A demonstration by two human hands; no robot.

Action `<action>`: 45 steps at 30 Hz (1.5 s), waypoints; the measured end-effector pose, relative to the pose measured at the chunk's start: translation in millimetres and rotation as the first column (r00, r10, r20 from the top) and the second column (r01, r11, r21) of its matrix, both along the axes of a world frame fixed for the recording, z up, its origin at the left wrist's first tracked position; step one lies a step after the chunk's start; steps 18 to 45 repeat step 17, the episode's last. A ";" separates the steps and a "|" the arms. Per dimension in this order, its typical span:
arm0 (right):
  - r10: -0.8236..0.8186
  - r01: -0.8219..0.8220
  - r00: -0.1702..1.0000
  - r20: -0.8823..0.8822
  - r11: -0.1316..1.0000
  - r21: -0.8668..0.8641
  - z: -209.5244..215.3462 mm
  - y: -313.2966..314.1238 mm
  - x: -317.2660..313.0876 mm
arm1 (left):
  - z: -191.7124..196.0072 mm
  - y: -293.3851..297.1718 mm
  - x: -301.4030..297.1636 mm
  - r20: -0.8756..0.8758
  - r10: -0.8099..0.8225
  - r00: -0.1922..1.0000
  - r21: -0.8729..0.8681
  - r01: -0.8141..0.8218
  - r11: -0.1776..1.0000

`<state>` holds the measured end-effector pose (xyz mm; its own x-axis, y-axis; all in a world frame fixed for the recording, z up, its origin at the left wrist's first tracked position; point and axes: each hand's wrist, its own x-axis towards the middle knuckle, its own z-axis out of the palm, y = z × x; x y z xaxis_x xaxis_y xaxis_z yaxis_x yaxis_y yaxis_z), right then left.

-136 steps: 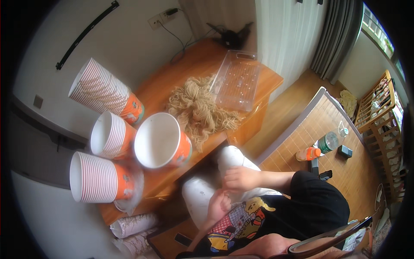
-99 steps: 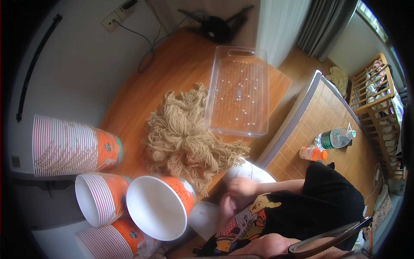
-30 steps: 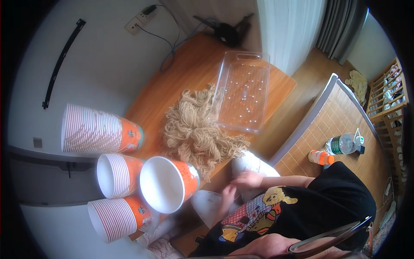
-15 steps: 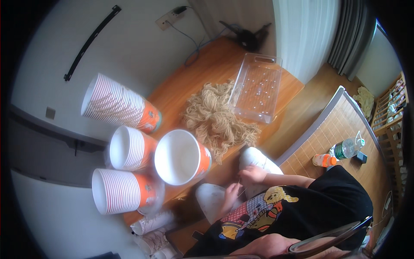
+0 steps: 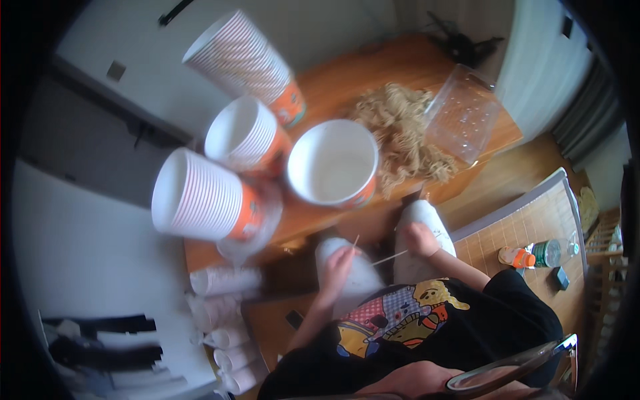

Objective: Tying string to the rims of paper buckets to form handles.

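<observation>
Above my lap, a thin pale cord runs between my two hands. My left hand pinches one part of it, with a short end poking up past the fingers. Farther right, my right hand is closed on the other part, over my right knee. The finer grip of each hand is too small to make out. Beyond my knees, a loose heap of tan yarn lies on the wooden table. A wide white and orange paper tub stands with its mouth open, left of the yarn.
Stacked paper cups rise at the table's left, with two shorter stacks nearer. A clear tray is at the right end. Wrapped cup sleeves are below left. Bottles stand on a mat at right.
My hands have drawn apart, and the cord now stretches between them. The view has shifted, so the table and cups appear higher and farther right.
</observation>
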<state>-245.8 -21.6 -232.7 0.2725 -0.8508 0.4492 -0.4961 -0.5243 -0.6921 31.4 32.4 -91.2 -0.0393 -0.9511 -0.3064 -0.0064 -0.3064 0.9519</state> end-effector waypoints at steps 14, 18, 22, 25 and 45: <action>-0.083 0.089 0.996 -0.045 0.980 0.177 18.7 2.9 7.4 | 133.8 -19.7 -4.9 0.143 0.065 0.988 -0.516 0.018 0.856; -0.077 0.081 0.997 -0.027 0.981 0.178 19.4 3.4 5.6 | 127.1 -27.8 -10.2 0.204 0.101 0.974 -0.552 0.030 0.833; -0.077 0.081 0.997 -0.027 0.981 0.178 19.4 3.4 5.6 | 127.1 -27.8 -10.2 0.204 0.101 0.974 -0.552 0.030 0.833; -0.077 0.081 0.997 -0.027 0.981 0.178 19.4 3.4 5.6 | 127.1 -27.8 -10.2 0.204 0.101 0.974 -0.552 0.030 0.833; -0.077 0.081 0.997 -0.027 0.981 0.178 19.4 3.4 5.6 | 127.1 -27.8 -10.2 0.204 0.101 0.974 -0.552 0.030 0.833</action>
